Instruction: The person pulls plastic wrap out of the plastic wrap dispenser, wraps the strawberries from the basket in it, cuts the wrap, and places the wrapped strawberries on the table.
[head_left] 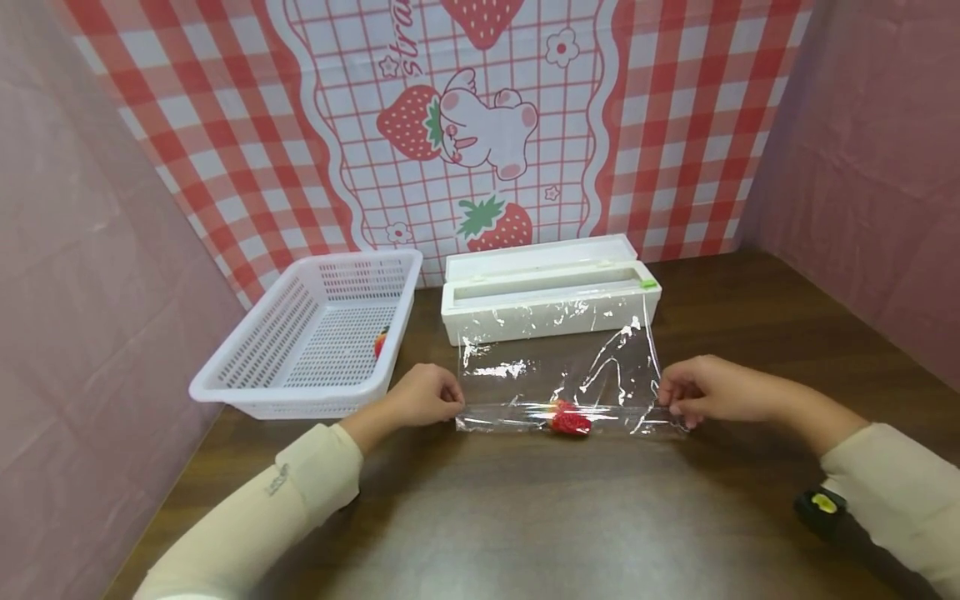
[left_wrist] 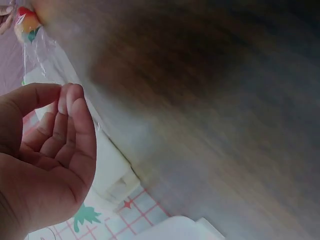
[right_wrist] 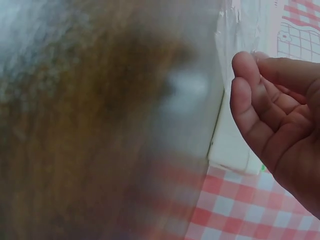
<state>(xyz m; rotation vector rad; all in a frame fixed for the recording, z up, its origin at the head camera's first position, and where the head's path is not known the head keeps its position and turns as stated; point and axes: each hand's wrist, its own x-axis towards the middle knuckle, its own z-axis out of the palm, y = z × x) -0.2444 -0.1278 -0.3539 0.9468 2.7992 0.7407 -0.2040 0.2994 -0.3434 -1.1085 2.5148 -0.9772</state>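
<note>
A sheet of clear plastic wrap [head_left: 540,367] stretches from a long white dispenser box [head_left: 540,317] toward the person. The left hand [head_left: 426,395] pinches its near left corner between thumb and fingers. At the near right corner, the right hand [head_left: 712,390] pinches the film the same way. A red strawberry [head_left: 572,419] shows at the film's near edge, between the two hands; whether it lies on or under the film I cannot tell. In the left wrist view the strawberry [left_wrist: 27,25] shows a yellowish part and a green leaf.
A white perforated basket [head_left: 300,325] stands at the left, with another strawberry [head_left: 380,342] against its right wall. The box's lid [head_left: 540,252] stands raised at the back. Behind hangs a red-checked strawberry cloth [head_left: 480,125]. A dark wooden table [head_left: 525,517] carries everything.
</note>
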